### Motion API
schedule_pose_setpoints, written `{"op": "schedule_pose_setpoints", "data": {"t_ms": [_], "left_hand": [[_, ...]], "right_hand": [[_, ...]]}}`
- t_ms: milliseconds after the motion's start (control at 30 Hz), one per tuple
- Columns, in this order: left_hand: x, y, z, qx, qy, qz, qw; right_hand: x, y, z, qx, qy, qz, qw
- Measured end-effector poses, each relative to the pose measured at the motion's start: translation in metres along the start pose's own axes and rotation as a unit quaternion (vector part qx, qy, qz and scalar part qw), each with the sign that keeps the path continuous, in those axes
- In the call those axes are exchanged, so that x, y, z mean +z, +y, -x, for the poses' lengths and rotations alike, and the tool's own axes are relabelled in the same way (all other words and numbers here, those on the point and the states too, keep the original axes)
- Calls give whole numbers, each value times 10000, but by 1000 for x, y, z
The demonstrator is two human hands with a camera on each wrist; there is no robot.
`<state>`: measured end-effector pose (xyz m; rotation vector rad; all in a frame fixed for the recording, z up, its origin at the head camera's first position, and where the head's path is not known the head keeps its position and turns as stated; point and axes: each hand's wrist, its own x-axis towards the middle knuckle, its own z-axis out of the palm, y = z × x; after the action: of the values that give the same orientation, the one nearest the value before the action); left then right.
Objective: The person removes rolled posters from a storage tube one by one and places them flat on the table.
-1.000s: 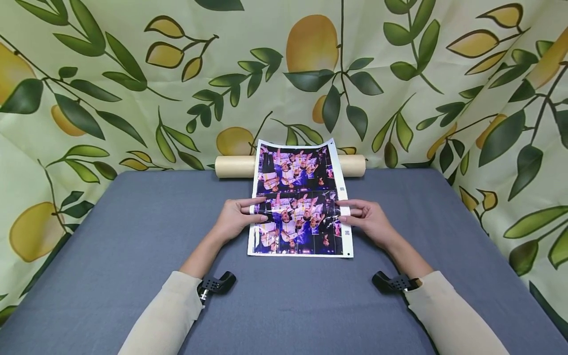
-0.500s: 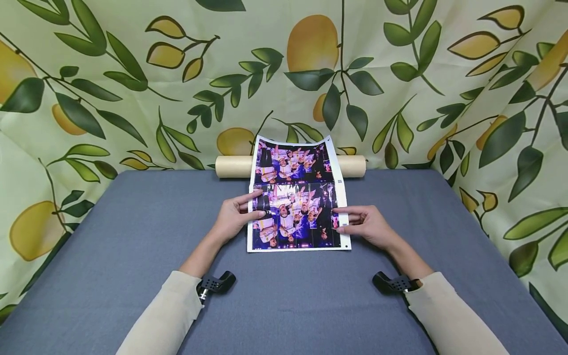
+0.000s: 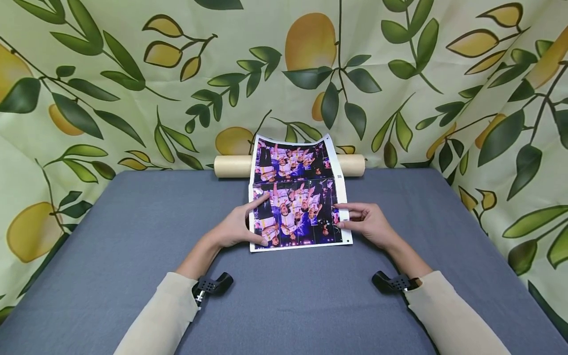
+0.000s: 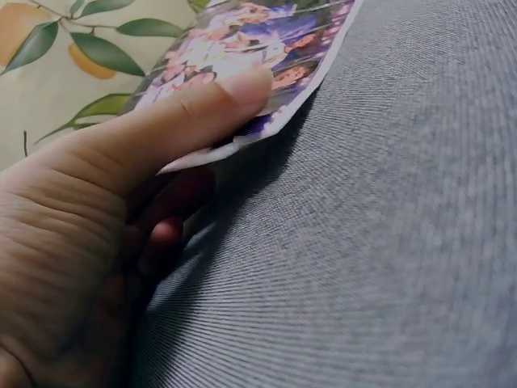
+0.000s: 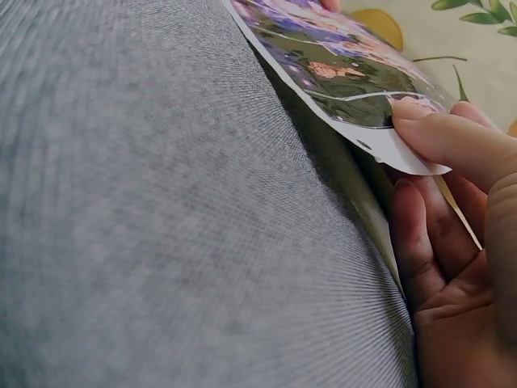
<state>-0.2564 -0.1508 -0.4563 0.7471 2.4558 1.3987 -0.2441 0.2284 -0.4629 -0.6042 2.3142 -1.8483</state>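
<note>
A glossy printed photo sheet (image 3: 299, 214) with a white border is held in the middle of the head view, tilted so its far edge rises. Its two panels repeat a purple group picture, upside down from here. My left hand (image 3: 233, 227) grips the left edge, its thumb low near the bottom corner. In the left wrist view the thumb presses the print's face and curled fingers lie beneath. My right hand (image 3: 370, 222) pinches the right edge; the right wrist view has its thumb (image 5: 444, 141) on top of the white margin, with other fingers below the sheet.
Behind the sheet a pale cylindrical roll (image 3: 232, 166) lies crosswise at the table's back edge, its middle hidden. Grey-blue cloth (image 3: 284, 305) covers the table. A curtain (image 3: 177, 98) printed with leaves and fruit hangs behind and along both sides.
The sheet has shifted slightly away from me and tilted more. My left thumb has slid down toward the bottom left corner, spreading from the index finger. The right hand has barely moved.
</note>
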Motion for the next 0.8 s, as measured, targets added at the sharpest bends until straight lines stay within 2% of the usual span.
{"op": "schedule_pose_setpoints", "data": {"t_ms": [267,600,800], "left_hand": [[1,1,-2,-152,282,115,9994],[4,3,-2,-4,515,120,9986],[5,0,-2,-152,646,345,9972]], "right_hand": [[0,-1,-1,131,125,-24,9998],[-1,-4,-1,223,124,-193,9995],[-1,-1,-1,256,209,-136,9994]]}}
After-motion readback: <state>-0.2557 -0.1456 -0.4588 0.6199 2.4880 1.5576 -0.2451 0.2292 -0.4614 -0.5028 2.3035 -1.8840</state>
